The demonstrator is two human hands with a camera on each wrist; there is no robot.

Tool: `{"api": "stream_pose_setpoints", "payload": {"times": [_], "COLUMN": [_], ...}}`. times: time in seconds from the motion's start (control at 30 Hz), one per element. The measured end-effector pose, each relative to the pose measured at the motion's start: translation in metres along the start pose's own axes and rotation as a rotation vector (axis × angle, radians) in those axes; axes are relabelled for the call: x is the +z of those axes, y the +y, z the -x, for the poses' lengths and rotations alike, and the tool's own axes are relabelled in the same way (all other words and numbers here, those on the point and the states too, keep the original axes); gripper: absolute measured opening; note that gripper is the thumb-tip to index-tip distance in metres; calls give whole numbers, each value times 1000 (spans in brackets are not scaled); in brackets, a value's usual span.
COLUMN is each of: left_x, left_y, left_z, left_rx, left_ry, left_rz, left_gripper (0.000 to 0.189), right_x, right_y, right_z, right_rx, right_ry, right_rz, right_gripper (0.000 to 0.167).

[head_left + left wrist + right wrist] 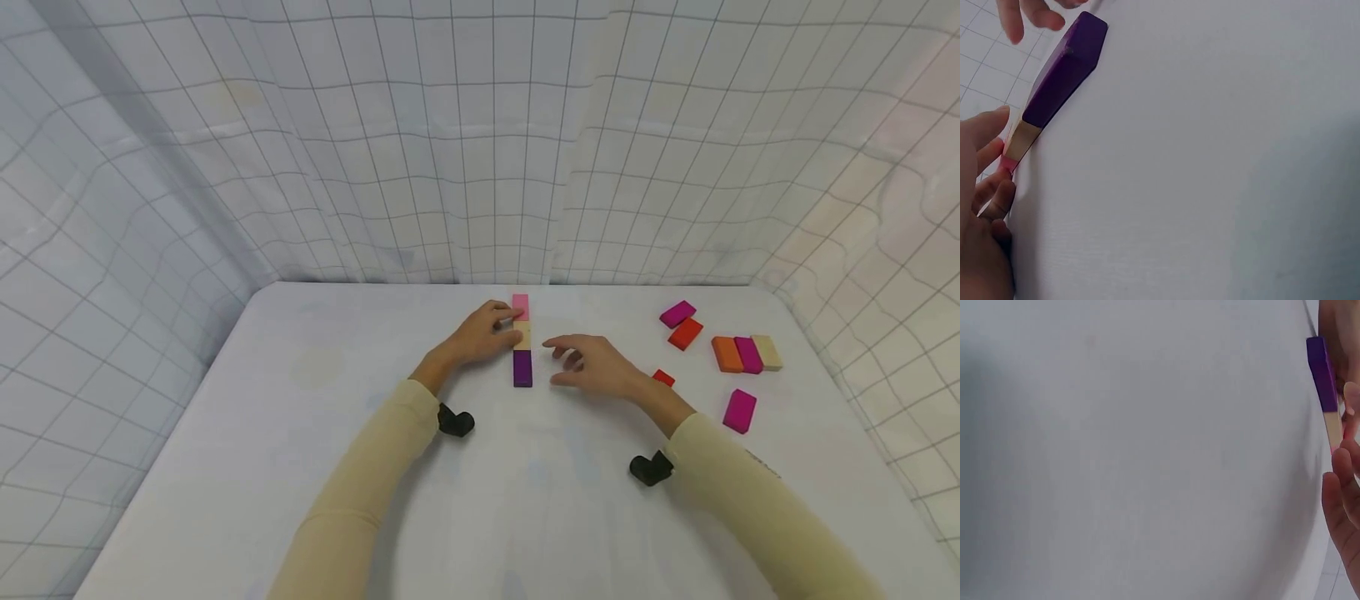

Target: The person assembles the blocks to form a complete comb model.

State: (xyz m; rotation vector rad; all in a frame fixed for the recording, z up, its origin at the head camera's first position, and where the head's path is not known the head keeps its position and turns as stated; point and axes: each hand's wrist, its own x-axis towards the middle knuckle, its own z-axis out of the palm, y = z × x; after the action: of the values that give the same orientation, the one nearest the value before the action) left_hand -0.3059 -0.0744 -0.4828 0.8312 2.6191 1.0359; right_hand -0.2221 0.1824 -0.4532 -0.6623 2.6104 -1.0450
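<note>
Three blocks stand end to end in a line in the head view: a pink block at the far end, a cream block in the middle and a purple block nearest. My left hand is at their left side, its fingertips touching the pink block and its thumb at the cream one. To the right of the line, my right hand hovers apart from the blocks with loosely bent fingers and nothing in them. The left wrist view shows the purple block large, its end facing the camera.
On the right lie a magenta block, a red block, an orange block beside magenta and cream ones, and another magenta block. A red block is partly hidden behind my right wrist. Gridded white cloth encloses the white table.
</note>
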Motion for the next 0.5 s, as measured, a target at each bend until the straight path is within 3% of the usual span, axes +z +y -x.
{"api": "stream_pose_setpoints", "payload": {"times": [0.27, 0.5], "left_x": [-4, -4], "left_y": [3, 2], "left_z": [1, 3], "left_rx": [-28, -34], "left_ry": [-78, -82], "left_rz": [-10, 12], "left_gripper": [93, 100], "right_x": [-38, -63], "right_y": [23, 41], "right_z": [40, 72], "right_rx": [49, 104], "right_ry": [119, 157], "right_rz": [-14, -15], "right_gripper": [54, 54]}}
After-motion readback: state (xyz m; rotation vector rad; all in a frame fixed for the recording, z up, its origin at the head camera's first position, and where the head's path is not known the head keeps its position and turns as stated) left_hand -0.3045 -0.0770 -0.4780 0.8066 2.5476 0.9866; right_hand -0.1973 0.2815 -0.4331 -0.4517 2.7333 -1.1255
